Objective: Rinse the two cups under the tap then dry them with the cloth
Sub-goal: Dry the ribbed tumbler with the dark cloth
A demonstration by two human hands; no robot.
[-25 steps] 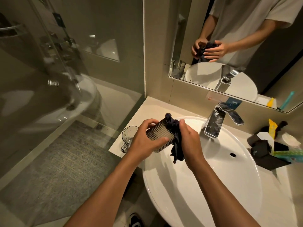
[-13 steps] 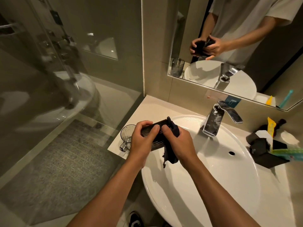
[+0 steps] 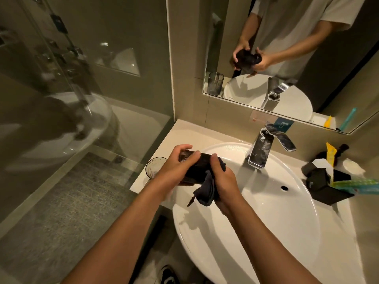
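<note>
My left hand [image 3: 178, 168] grips a ribbed glass cup [image 3: 185, 155] lying on its side above the left rim of the basin. A dark cloth [image 3: 206, 188] is wrapped over most of that cup, and my right hand [image 3: 222, 182] presses the cloth against it; a loose end hangs down over the basin. Only a small part of the cup shows between my left fingers. The second glass cup [image 3: 154, 167] stands upright on the counter just left of my left hand. The chrome tap [image 3: 260, 149] is behind, with no water running.
The white basin [image 3: 287, 212] fills the right half, with droplets near its far rim. Black boxes and toiletries [image 3: 326, 179] crowd the counter right of the tap. A glass shower partition [image 3: 61, 99] stands at left. The mirror [image 3: 287, 58] hangs above.
The cup has rolled so the cloth covers more of it, hiding the ribbed side. Both hands have shifted slightly left and closer together around it. The second cup has not moved.
</note>
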